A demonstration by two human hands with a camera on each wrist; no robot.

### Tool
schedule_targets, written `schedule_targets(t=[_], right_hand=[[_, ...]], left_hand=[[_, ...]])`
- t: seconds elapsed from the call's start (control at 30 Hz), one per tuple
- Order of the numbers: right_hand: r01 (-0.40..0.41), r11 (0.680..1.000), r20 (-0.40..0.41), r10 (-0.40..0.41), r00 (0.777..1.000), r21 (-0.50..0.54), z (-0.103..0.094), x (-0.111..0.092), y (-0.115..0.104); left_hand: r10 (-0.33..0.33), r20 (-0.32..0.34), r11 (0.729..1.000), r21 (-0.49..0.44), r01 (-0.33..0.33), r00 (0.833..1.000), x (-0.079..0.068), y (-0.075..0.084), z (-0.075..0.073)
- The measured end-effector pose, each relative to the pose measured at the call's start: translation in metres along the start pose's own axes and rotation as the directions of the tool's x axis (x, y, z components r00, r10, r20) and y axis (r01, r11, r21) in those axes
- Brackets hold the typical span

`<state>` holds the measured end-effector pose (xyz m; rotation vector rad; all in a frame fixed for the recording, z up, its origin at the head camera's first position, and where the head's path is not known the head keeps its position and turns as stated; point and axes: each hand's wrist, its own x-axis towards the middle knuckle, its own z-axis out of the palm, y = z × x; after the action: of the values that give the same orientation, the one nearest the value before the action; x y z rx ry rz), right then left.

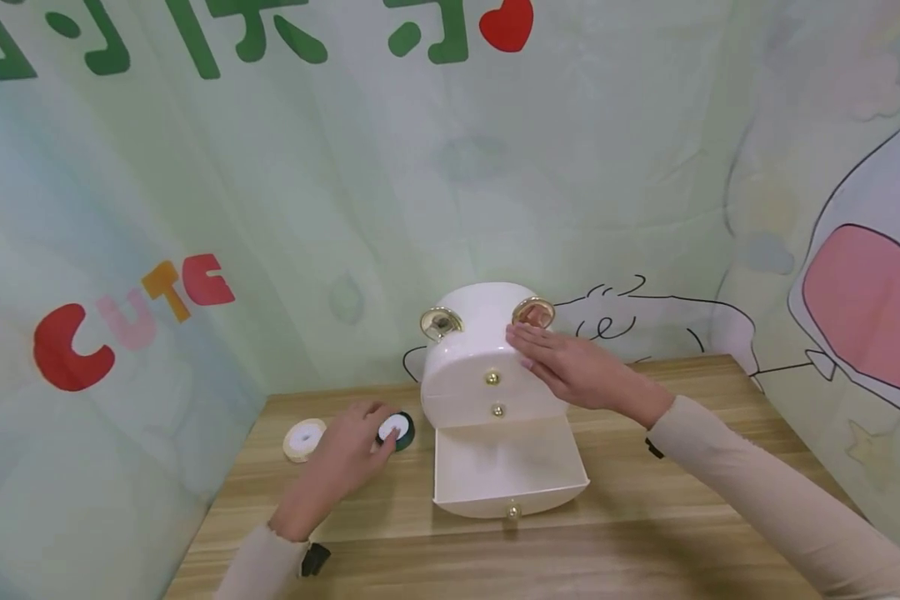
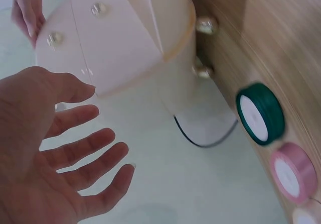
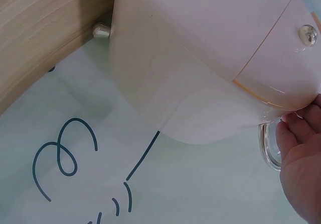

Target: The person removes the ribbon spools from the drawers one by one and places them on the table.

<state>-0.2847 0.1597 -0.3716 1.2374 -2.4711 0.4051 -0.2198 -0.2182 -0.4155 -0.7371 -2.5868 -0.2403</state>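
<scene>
A glossy white drawer box (image 1: 457, 387) with round gold knobs and two gold ring ears stands on the table, its bottom drawer (image 1: 510, 471) pulled out. My right hand (image 1: 581, 367) rests on the box's upper right side, fingers straight beside the right gold ear (image 1: 532, 313). To the left of the box, my left hand (image 1: 348, 454) is over the ribbon spools. Its fingers are spread and loosely bent in the left wrist view, apart from the green ribbon spool (image 2: 262, 114). A pink ribbon spool (image 2: 295, 173) is beside the green one, hidden by the hand in the head view.
A cream ribbon spool (image 1: 304, 439) lies at the left of the wooden table (image 1: 390, 533). Behind the table hangs a pale green printed cloth (image 1: 345, 208), close to the back of the box. The extended drawer juts toward the table's front.
</scene>
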Motion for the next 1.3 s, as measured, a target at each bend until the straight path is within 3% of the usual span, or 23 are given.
schedule_targets(t=[0.1, 0.23, 0.4, 0.77, 0.9, 0.97, 1.03, 1.17, 1.27, 1.3], right_hand=[[-0.002, 1.0, -0.006, 0.002, 1.0, -0.001, -0.001, 0.0, 0.001], [-0.006, 1.0, -0.001, 0.006, 1.0, 0.006, -0.001, 0.0, 0.001], [-0.016, 1.0, 0.004, 0.016, 1.0, 0.022, 0.0, 0.0, 0.0], [-0.01, 1.0, -0.022, 0.01, 1.0, 0.004, 0.003, 0.0, -0.001], [-0.003, 1.0, -0.031, 0.003, 1.0, 0.012, 0.003, 0.001, -0.002], [-0.002, 1.0, -0.033, 0.003, 0.999, 0.014, 0.002, 0.001, -0.003], [-0.009, 1.0, -0.028, 0.009, 1.0, 0.019, 0.002, 0.001, -0.003], [-0.024, 1.0, -0.021, 0.024, 1.0, 0.021, 0.003, 0.0, -0.004], [-0.022, 1.0, -0.03, 0.023, 0.999, 0.021, 0.004, -0.001, -0.004], [-0.019, 1.0, -0.035, 0.02, 0.999, 0.023, 0.004, -0.001, -0.004]], left_hand=[[0.082, -0.053, 0.997, 0.008, -0.081, 0.995, 0.003, 0.017, 0.001], [0.18, -0.128, 0.982, -0.042, -0.186, 0.975, 0.003, 0.037, 0.002], [0.247, -0.153, 0.959, -0.103, -0.264, 0.957, -0.002, 0.065, 0.006], [0.419, -0.184, 0.907, 0.043, -0.418, 0.889, -0.017, 0.109, 0.03], [0.484, -0.142, 0.871, -0.017, -0.491, 0.863, -0.024, 0.122, 0.039], [0.532, -0.123, 0.843, -0.021, -0.538, 0.838, -0.027, 0.128, 0.045], [0.585, -0.109, 0.81, 0.033, -0.586, 0.803, -0.03, 0.133, 0.052], [0.658, -0.001, 0.738, 0.199, -0.645, 0.753, -0.035, 0.138, 0.059], [0.663, 0.095, 0.704, 0.258, -0.662, 0.743, -0.037, 0.141, 0.06], [0.664, 0.1, 0.697, 0.275, -0.662, 0.741, -0.038, 0.142, 0.06]])
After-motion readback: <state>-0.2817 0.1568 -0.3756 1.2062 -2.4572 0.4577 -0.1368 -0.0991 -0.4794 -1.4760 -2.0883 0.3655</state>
